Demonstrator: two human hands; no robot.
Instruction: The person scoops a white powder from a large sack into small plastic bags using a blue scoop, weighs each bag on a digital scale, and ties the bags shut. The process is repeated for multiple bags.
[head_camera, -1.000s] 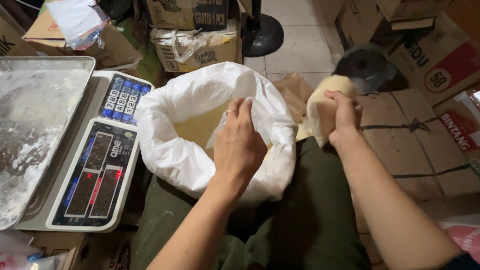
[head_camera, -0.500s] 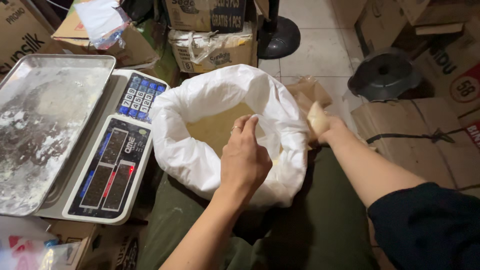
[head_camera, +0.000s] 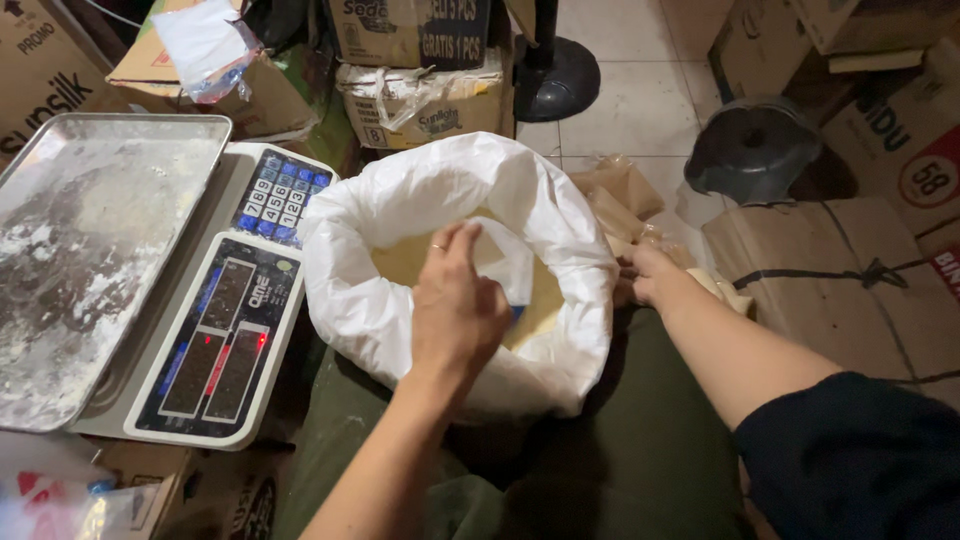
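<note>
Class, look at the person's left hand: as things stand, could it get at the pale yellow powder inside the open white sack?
Probably yes. The left hand is already over the mouth of the white sack, whose rim is rolled open, and nothing covers the pale yellow powder below it. The right hand is off to the side.

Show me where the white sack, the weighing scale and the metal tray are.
white sack (head_camera: 380, 300), head view, on its rolled left rim.
weighing scale (head_camera: 225, 340), head view, on its dark display panel.
metal tray (head_camera: 90, 260), head view, on its floury flat bottom.
</note>
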